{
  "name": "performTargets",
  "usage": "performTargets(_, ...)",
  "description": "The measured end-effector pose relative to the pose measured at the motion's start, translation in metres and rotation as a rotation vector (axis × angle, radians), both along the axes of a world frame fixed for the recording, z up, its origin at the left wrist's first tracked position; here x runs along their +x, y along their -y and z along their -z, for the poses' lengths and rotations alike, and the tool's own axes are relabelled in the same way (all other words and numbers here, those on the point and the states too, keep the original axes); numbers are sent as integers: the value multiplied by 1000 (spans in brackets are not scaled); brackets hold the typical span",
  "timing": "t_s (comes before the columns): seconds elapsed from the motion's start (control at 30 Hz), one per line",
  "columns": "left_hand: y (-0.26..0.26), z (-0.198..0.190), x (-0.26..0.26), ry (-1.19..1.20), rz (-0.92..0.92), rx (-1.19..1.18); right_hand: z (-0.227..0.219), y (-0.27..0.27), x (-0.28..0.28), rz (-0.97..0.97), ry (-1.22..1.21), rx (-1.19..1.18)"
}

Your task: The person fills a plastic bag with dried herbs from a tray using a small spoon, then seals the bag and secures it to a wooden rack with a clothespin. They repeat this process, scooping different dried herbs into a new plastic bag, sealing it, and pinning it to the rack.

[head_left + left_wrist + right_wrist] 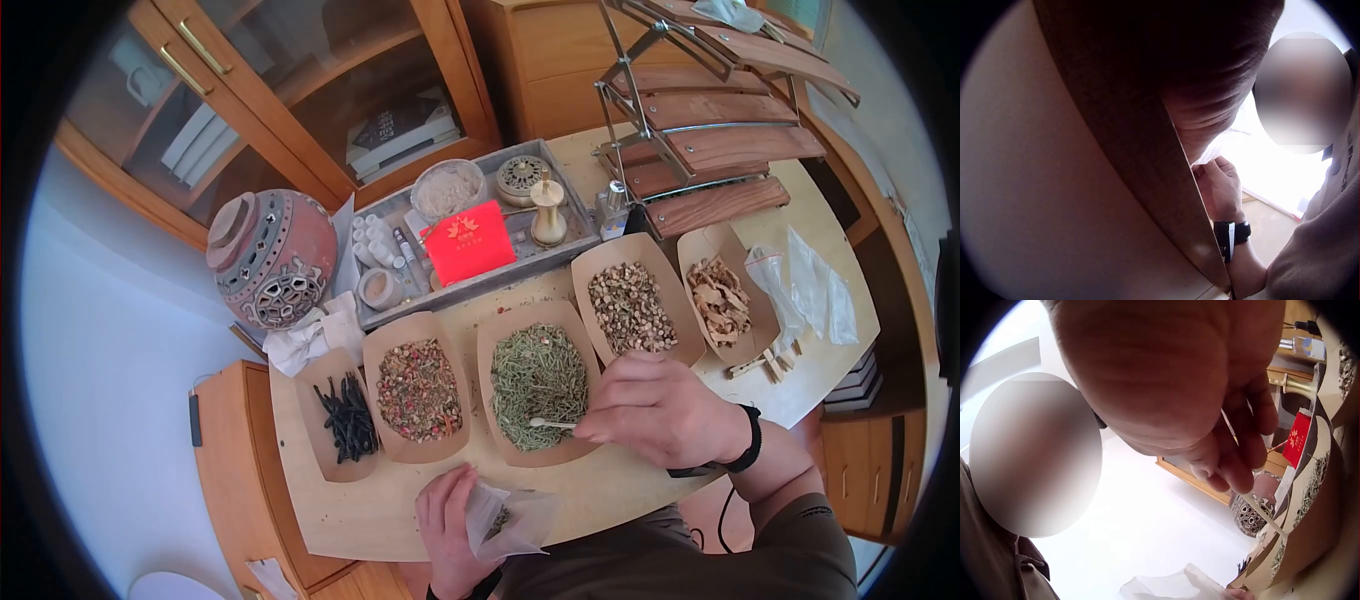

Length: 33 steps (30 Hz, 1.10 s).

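Note:
My right hand (670,410) pinches a small pale spoon (550,423) by its handle, its tip over the green dried herb (540,370) in a brown paper tray (497,345). In the right wrist view the thumb and fingertips close on the spoon's handle (1263,514), which points down to the tray's rim. Near the table's front edge, my left hand (448,525) holds a translucent white pouch (530,520) with a little dark herb in it. The left wrist view shows mostly the underside of the left hand (1222,94) and the table edge (1141,156).
Paper trays of black pods (347,418), mixed petals (418,390), sliced pieces (630,305) and bark chips (715,300) flank the green one. Behind stands a grey tray (375,318) with a red packet (470,245). A pierced pot (275,260), wooden rack (720,145) and plastic bags (815,285) surround them.

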<state>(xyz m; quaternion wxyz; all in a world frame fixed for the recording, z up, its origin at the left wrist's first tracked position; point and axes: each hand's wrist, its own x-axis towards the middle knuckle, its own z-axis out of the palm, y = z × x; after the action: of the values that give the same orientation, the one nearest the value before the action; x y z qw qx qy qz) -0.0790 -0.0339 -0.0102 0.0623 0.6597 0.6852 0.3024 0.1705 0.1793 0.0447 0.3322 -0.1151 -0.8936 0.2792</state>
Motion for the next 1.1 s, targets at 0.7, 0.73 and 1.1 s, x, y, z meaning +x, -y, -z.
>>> performTargets(0.7, -2, -2, 2, -4, -3, -2, 0, -1, 2, -18, 21, -3)
performTargets(0.73, -1, -2, 2, -7, -1, 0, 1, 0, 1, -24, 23, 16)
performTargets(1.1, 0, -1, 0, 17, 0, -6, -2, -3, 4, 62, 5, 47)
